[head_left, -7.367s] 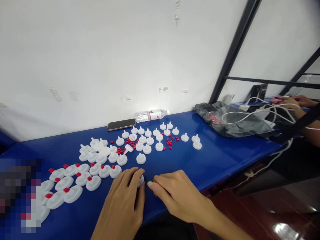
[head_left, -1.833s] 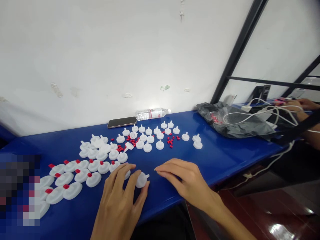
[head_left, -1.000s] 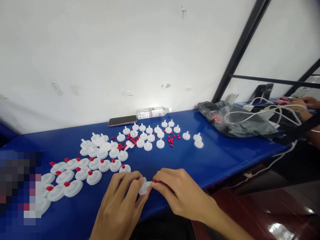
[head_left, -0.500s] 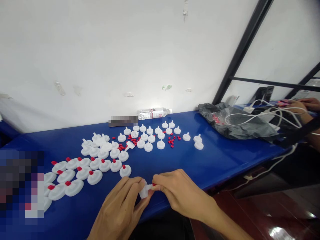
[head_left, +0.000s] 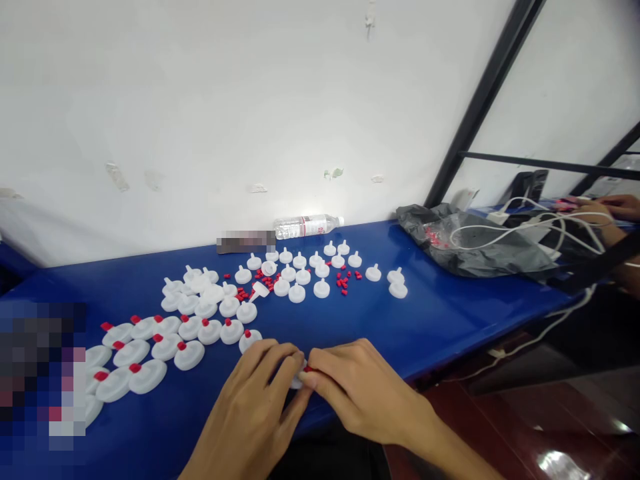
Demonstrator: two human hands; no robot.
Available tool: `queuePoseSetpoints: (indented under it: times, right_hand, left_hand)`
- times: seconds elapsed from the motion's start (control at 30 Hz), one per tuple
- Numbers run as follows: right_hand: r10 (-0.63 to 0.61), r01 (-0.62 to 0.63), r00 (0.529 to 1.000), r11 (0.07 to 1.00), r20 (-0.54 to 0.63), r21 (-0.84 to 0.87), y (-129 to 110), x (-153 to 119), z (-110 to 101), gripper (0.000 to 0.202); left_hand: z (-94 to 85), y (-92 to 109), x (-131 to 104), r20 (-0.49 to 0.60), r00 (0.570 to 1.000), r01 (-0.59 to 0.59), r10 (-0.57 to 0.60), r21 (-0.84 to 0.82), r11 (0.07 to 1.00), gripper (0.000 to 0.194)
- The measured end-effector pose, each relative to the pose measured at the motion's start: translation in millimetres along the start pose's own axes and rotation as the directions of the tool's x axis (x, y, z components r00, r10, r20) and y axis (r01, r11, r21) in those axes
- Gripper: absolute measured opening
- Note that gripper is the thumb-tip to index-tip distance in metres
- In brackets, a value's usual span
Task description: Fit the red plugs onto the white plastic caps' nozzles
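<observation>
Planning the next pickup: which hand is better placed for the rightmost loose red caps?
Probably the right hand, once it frees the red cap it pinches: it lies nearer those loose red caps, while the left hand grips a white piece.

Two bare hands here, and look at the left hand [head_left: 255,393]: long slender fingers, a broad smooth back, rounded knuckles. Across to the right hand [head_left: 357,390], slim too, a pale thumbnail [head_left: 309,379] showing at its tip! Behind it the right forearm [head_left: 443,433], bare and narrow, runs down to the bottom edge. Between the arms, a black patch [head_left: 333,457], clothing or shadow, too dark to tell.
</observation>
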State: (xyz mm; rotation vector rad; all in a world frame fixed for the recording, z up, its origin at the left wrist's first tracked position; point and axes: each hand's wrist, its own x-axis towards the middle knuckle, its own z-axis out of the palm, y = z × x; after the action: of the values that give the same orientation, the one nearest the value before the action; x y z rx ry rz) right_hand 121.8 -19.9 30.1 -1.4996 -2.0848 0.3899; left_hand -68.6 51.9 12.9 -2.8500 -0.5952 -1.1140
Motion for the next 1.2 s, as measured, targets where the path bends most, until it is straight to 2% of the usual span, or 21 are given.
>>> queuePoseSetpoints:
  times: [0.13, 0.3, 0.47, 0.6, 0.8, 0.97, 1.2]
  right_hand:
    - [0.001, -0.001, 1.0, 1.0, -0.008, 0.017, -0.1, -2.0, 2.0, 0.032]
    - [0.018, -0.018, 1.0, 1.0, 0.0, 0.007, 0.7, -2.2, 4.0, 0.035]
    - [0.015, -0.015, 1.0, 1.0, 0.006, 0.003, 1.2, -1.4, 6.2, 0.036]
    - [0.024, -0.024, 1.0, 1.0, 0.006, -0.003, 1.7, -1.4, 7.3, 0.037]
    - [0.03, -0.03, 1.0, 1.0, 0.01, 0.003, 1.9, -0.7, 7.5, 0.037]
    - [0.032, -0.032, 0.999, 0.999, 0.011, 0.002, 2.0, -0.5, 7.8, 0.037]
    - [0.043, -0.043, 0.999, 0.999, 0.023, -0.013, 2.7, 0.2, 7.8, 0.036]
  left_hand:
    - [-0.4, 1.6, -1.3, -0.016, 0.997, 0.073, -0.072, 0.065, 0.995, 0.017]
    - [-0.4, 1.9, -4.3, 0.031, 0.993, 0.112, -0.114, 0.079, 0.991, 0.042]
    - [0.6, 1.6, -2.6, 0.024, 0.991, 0.127, -0.129, 0.084, 0.988, 0.032]
    - [2.1, -1.0, -2.4, 0.038, 0.988, 0.143, -0.147, 0.091, 0.986, 0.035]
    - [3.7, -1.0, -6.9, 0.01, 0.963, 0.265, -0.271, 0.168, 0.95, 0.036]
    - [4.1, 2.0, -8.3, -0.039, 0.944, 0.323, -0.327, 0.307, 0.895, 0.033]
    - [1.6, 7.2, -3.3, -0.086, 0.885, 0.445, -0.458, 0.446, 0.777, 0.031]
